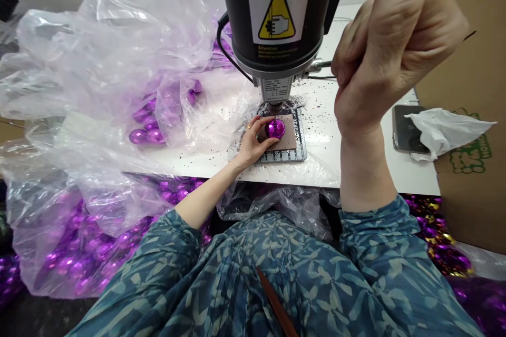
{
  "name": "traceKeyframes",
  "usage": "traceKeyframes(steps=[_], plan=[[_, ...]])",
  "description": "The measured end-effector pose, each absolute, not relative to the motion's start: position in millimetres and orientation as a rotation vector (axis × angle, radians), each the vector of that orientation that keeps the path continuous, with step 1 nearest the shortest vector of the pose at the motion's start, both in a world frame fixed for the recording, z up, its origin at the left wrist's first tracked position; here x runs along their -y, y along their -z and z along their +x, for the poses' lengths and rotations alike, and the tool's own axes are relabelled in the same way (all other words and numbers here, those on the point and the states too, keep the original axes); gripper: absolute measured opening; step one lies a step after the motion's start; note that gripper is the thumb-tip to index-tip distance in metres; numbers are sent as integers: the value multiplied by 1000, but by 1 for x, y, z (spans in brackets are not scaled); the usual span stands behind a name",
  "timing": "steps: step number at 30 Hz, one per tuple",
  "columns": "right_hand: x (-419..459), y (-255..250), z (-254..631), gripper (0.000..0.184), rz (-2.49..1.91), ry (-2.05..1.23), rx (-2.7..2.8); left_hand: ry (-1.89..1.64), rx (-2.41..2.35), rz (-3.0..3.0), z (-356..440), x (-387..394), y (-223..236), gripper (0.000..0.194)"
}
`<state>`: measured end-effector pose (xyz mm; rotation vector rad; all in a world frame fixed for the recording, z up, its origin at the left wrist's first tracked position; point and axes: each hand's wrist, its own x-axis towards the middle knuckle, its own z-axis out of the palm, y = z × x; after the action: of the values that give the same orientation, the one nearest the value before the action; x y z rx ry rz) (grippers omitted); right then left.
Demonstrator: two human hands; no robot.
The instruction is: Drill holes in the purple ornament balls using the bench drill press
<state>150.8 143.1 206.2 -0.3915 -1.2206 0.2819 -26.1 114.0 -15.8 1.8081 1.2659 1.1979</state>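
My left hand (252, 146) holds a shiny purple ball (276, 129) between thumb and fingers. The ball rests on a small brown board (290, 139), which lies on the slotted metal base (297, 156) of a bench drill press (241, 21). Directly above the ball is the drill's chuck (275, 107); whether the bit touches the ball I cannot tell. Up at the right, close to the camera, my right hand (395, 47) is closed around the drill press lever (324, 64), whose grip is hidden inside the fist.
Clear plastic bags (130, 26) with purple pieces (146, 134) spread over the left side. Dark shavings litter the white table (324, 152). A phone (407, 129) and a crumpled tissue (446, 129) lie at right, beside a cardboard box (470, 84). More purple balls (87, 253) sit below the table edge.
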Motion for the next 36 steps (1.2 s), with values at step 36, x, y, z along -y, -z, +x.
traceKeyframes(steps=[36], plan=[[-138,-140,162,73,-338,-45,1249,-1271,-1102,1779,-17,-118,26,65]])
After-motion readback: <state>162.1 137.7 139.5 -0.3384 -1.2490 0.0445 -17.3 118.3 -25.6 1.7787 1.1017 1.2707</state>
